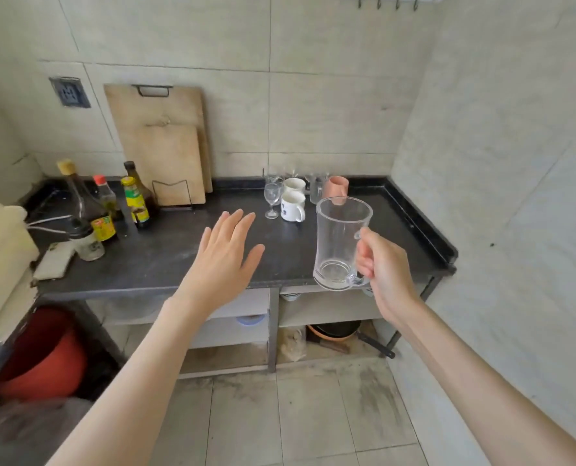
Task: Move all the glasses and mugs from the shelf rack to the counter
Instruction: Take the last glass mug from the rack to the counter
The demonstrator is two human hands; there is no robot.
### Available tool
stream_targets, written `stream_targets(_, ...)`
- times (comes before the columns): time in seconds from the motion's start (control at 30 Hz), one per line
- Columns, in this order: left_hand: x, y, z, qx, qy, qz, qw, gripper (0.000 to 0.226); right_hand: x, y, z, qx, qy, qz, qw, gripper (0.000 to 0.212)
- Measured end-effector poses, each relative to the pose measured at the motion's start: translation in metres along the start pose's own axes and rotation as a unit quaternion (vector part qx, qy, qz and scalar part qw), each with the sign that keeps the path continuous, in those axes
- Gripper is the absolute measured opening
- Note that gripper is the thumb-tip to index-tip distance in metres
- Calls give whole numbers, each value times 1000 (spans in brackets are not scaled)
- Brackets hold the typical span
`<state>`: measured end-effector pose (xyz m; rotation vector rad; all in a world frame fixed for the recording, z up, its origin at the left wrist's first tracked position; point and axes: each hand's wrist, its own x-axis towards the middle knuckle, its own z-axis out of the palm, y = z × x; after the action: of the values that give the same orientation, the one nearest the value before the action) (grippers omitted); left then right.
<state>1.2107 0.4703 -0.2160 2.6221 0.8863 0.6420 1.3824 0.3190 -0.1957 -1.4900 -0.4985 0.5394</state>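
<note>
My right hand [382,267] grips the handle of a tall clear glass mug [338,243], held upright above the front right edge of the black counter [165,260]. My left hand [227,253] hovers flat over the counter's middle, fingers spread and holding nothing. At the back of the counter stand a stemmed wine glass [272,200], two white mugs [293,205], a pink cup [336,188] and more clear glasses [316,190]. The open shelf rack [273,326] sits under the counter.
Sauce bottles [94,210] and a jar crowd the counter's left side. Two wooden cutting boards [168,153] lean on the back wall. Under the counter lie a pan [338,331] and a bag; a red tub [41,358] stands at the left. Tiled walls close in on the right.
</note>
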Motion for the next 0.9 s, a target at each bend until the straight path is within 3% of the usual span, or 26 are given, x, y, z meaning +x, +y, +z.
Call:
stream_targets(0.1,49,-2,26,-1,-13,11,1000,55,53,5,-6,7,13,14,1000,23)
stream_targets(0.2,96,-8,54,3,-28,4,1000,55,110,15,-11,16,15,29,999,36)
stream_targets(0.5,230,-18,141,7,-46,-71,996,56,289,50,-34,-24,-7,107,994,46)
stream_targets(0.9,298,-91,243,-8,-159,-214,964,57,436,122,-10,-39,-29,244,969,43)
